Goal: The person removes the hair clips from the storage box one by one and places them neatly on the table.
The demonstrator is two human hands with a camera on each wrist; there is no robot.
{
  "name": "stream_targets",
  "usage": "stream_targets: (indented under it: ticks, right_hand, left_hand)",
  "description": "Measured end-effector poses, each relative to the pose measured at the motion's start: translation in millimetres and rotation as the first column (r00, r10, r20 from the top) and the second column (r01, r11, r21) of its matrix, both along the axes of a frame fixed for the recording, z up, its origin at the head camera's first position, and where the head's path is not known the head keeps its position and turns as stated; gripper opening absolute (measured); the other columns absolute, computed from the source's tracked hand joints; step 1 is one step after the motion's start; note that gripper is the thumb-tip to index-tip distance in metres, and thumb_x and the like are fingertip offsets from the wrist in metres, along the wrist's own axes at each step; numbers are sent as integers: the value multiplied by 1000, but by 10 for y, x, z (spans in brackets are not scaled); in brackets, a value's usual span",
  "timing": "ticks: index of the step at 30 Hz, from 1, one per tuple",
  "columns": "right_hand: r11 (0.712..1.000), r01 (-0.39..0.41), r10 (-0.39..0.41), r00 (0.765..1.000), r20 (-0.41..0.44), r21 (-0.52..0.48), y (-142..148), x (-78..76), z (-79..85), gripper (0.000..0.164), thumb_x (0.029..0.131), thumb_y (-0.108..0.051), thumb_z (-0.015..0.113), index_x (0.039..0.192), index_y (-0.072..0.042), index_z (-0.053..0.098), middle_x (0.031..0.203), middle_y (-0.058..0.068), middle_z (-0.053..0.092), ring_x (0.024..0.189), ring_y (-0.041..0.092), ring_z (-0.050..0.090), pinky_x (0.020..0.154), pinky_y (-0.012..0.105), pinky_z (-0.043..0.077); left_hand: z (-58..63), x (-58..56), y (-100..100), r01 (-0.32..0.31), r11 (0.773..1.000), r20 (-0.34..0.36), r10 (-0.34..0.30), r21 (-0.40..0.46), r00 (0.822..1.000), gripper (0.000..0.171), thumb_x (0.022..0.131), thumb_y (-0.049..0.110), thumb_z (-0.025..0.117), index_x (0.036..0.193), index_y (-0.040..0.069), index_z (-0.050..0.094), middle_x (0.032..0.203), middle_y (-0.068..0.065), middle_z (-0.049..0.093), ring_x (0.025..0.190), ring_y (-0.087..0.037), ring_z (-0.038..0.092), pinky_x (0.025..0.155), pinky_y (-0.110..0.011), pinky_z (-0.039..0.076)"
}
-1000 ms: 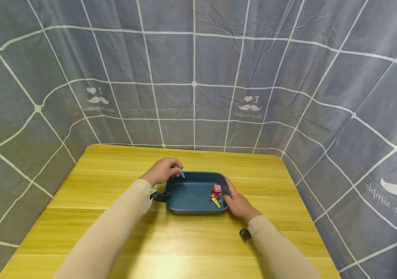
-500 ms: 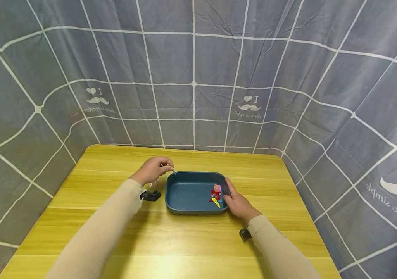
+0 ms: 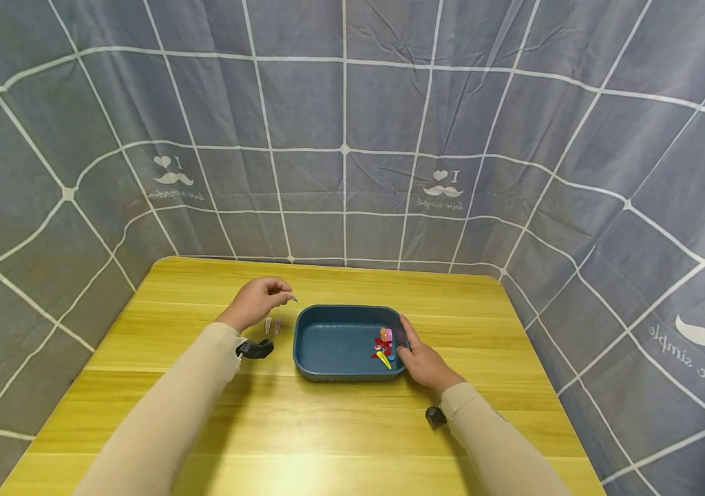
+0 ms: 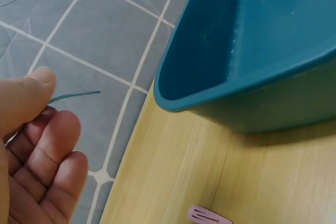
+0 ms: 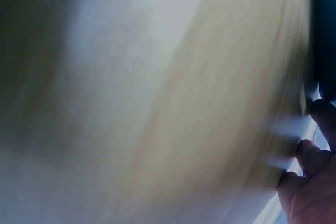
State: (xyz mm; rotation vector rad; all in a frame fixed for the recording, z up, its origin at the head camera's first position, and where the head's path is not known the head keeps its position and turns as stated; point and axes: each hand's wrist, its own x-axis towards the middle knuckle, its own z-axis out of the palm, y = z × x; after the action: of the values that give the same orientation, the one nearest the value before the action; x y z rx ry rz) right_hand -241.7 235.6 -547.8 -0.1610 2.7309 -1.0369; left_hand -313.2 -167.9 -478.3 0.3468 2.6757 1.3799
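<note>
My left hand pinches a blue snap hair clip between thumb and fingertips, above the table to the left of the dark blue plastic basin. In the left wrist view the thin clip appears edge-on, poking out past the thumb. My right hand grips the basin's right wall, thumb over the rim. Inside the basin's right end lie several hair clips, among them a yellow clip and a pink clip. On the table under my left wrist lie a pink clip and a paler clip.
A yellow wood-grain table carries everything. Behind it and at its sides hangs a grey curtain with white grid lines. Much of the right wrist view is blurred table, with the basin's dark side at its right edge.
My left hand has moved left, from over the basin's back left corner to beyond its left side, with the blue hair clip. Two clips on the table have come into sight. The right hand stays.
</note>
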Motion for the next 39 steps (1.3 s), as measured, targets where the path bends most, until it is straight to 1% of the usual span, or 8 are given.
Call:
stream_targets:
  ticks: [5, 10, 17, 26, 29, 35, 37, 39]
  right_hand:
    - [1000, -2, 2, 1000, 0, -5, -1, 2, 5, 72, 109, -34, 45, 171, -31, 8, 162, 22, 46, 140, 51, 53, 119, 66, 38]
    - [1000, -3, 3, 1000, 1, -4, -2, 4, 4, 72, 109, -34, 45, 171, -31, 8, 162, 22, 46, 140, 51, 53, 118, 66, 38]
    - [1000, -2, 2, 1000, 3, -1, -2, 1, -1, 72, 110, -34, 44, 171, -31, 8, 161, 22, 47, 140, 50, 54, 118, 66, 38]
    - [1000, 3, -3, 1000, -4, 0, 0, -3, -7, 72, 109, -34, 45, 171, -32, 8, 161, 23, 48, 140, 51, 53, 119, 66, 38]
    - [1000, 6, -6, 1000, 2, 5, 0, -3, -11, 72, 109, -34, 44, 171, -33, 8, 162, 22, 47, 141, 50, 52, 119, 66, 37]
    - [1000, 10, -10, 1000, 10, 4, 1, -1, -6, 72, 110, -34, 44, 171, -34, 7, 162, 21, 46, 142, 50, 52, 119, 66, 37]
    - [1000, 8, -9, 1000, 11, 6, 2, 1, -4, 72, 110, -34, 44, 171, -33, 7, 162, 21, 46, 142, 50, 52, 119, 66, 37]
    - [1000, 7, -7, 1000, 12, 9, 5, 1, -5, 72, 110, -34, 43, 171, -33, 7, 163, 21, 45, 142, 51, 52, 119, 67, 37]
  left_hand:
    - [-8, 8, -40, -36, 999, -12, 36, 5, 999, 22, 106, 24, 66, 119, 7, 71, 121, -20, 74, 112, -36, 71, 98, -49, 55]
    - [-21, 3, -97, -65, 998, -24, 65, 21, 998, 26, 105, 20, 67, 124, 2, 64, 110, -16, 75, 108, -35, 73, 93, -44, 57]
    - [-61, 4, -203, -118, 993, -27, 119, 28, 993, 19, 103, 26, 71, 107, 8, 65, 99, -9, 76, 103, -41, 70, 78, -35, 52]
    - [-126, 6, -307, -170, 985, -59, 173, 42, 983, 20, 105, 27, 67, 113, 9, 70, 106, -11, 75, 102, -35, 72, 80, -31, 55]
    - [-149, 10, -344, -168, 984, -44, 171, 66, 984, 22, 106, 26, 65, 117, 7, 68, 107, -12, 73, 103, -37, 71, 81, -35, 57]
    - [-190, 9, -429, -153, 980, 16, 152, 130, 988, 28, 108, 20, 62, 126, -2, 64, 108, -15, 71, 109, -46, 69, 94, -58, 59]
    - [-213, 10, -460, -152, 981, 11, 152, 117, 988, 27, 108, 19, 62, 125, -2, 66, 107, -15, 72, 108, -46, 68, 94, -58, 58]
    - [-228, 14, -488, -155, 983, 1, 155, 97, 988, 26, 108, 19, 62, 123, -1, 68, 108, -16, 73, 107, -45, 69, 90, -51, 60]
